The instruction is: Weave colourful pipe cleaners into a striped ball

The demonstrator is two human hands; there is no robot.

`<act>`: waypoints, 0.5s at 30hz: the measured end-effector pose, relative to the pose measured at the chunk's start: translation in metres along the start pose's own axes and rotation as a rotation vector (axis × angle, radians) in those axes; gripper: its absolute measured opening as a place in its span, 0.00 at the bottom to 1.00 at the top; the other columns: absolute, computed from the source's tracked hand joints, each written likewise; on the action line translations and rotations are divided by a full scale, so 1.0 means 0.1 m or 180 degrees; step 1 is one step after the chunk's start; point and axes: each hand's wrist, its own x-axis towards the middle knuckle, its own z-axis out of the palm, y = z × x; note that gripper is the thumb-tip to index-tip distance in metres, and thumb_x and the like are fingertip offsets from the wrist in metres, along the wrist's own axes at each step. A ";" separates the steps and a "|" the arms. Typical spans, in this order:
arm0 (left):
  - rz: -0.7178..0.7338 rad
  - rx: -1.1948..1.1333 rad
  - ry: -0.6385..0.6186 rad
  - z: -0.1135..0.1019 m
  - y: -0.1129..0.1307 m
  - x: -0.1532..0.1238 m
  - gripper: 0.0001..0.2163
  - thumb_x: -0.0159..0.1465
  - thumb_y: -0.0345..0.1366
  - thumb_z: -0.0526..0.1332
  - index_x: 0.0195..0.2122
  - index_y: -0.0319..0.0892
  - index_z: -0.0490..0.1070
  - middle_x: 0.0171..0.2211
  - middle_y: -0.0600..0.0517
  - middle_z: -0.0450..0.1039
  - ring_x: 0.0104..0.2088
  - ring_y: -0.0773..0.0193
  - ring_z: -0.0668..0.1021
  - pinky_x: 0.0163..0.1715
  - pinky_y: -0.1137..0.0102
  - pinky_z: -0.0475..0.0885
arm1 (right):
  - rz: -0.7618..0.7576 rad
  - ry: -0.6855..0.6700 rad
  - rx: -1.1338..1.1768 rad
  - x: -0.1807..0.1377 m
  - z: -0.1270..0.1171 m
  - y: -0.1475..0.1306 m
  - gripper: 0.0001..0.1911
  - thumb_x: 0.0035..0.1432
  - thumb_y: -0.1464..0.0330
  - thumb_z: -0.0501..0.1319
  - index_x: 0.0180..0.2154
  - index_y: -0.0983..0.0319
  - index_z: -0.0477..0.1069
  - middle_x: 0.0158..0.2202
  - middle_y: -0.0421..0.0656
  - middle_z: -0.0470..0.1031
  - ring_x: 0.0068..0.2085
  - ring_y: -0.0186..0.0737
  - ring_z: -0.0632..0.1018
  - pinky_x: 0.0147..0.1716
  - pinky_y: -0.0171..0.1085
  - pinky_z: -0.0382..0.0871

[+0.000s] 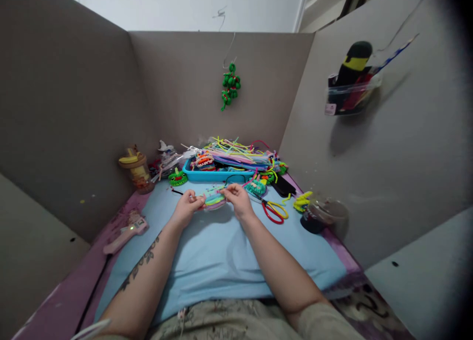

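Note:
My left hand (187, 207) pinches the left end of a small striped pastel piece (214, 200) in green, blue and lilac, which looks like bent pipe cleaners. At its right end, the fingers of my right hand (238, 200) are closed on it too. The piece is held just above the light blue cloth (218, 251); its finer details are too small to make out. Scissors (275, 213) with red and yellow handles lie to the right of my right hand. Just beyond that hand sits a teal fuzzy figure (255, 187).
A blue tray (218, 176) heaped with pipe cleaners (240, 157) stands at the back. A pink glue gun (127, 234) with a cable lies left. A green figure (178, 178), a tall cup (138, 172) and a clear container (318, 217) flank the cloth. Grey panels enclose three sides.

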 end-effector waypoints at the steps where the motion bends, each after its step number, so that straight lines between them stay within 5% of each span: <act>1: -0.0071 -0.0139 0.0093 -0.02 0.00 0.01 0.22 0.47 0.35 0.71 0.30 0.43 0.53 0.22 0.61 0.70 0.22 0.72 0.75 0.23 0.79 0.68 | -0.0117 0.0130 0.0079 0.01 -0.02 -0.01 0.13 0.43 0.62 0.66 0.29 0.60 0.65 0.26 0.38 0.74 0.28 0.33 0.72 0.28 0.32 0.63; 4: -0.0311 -0.0608 0.0184 -0.09 0.00 0.05 0.21 0.46 0.31 0.71 0.31 0.42 0.56 0.26 0.59 0.71 0.21 0.75 0.74 0.22 0.81 0.70 | -0.0352 0.0253 0.0295 0.02 -0.04 -0.03 0.13 0.45 0.64 0.66 0.33 0.60 0.67 0.34 0.40 0.75 0.36 0.35 0.74 0.35 0.33 0.66; 10: -0.0704 -0.1302 0.0124 -0.11 0.01 0.07 0.12 0.53 0.22 0.63 0.35 0.39 0.64 0.27 0.58 0.70 0.20 0.79 0.73 0.21 0.86 0.72 | -0.0025 -0.0977 0.0322 -0.04 0.04 0.01 0.34 0.38 0.67 0.71 0.49 0.55 0.63 0.48 0.43 0.71 0.47 0.40 0.73 0.45 0.37 0.67; 15: -0.0792 -0.1449 0.0302 -0.07 -0.03 0.08 0.10 0.56 0.20 0.60 0.35 0.39 0.64 0.27 0.57 0.70 0.21 0.78 0.75 0.21 0.87 0.72 | -0.0158 -0.0734 0.0269 -0.04 0.07 0.04 0.31 0.39 0.68 0.71 0.47 0.56 0.64 0.44 0.41 0.72 0.46 0.40 0.74 0.45 0.37 0.68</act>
